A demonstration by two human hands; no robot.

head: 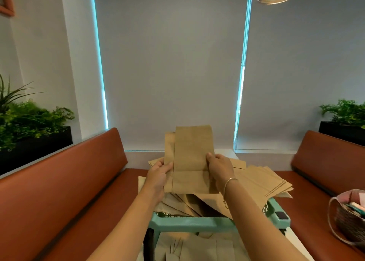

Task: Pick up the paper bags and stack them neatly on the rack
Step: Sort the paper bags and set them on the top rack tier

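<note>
held paper bags (192, 162): 2 | hands: left hand (158, 177), right hand (219, 167)

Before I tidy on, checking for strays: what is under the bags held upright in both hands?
Under the held bags, gripped by the left hand and right hand, loose paper bags lie fanned on the teal rack. The rack's surface beneath them is covered.

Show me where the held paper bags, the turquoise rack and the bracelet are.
held paper bags (192, 158): head view, front bag's face.
turquoise rack (189, 224): head view, near rim.
bracelet (229, 182): head view, band on right wrist.
</note>
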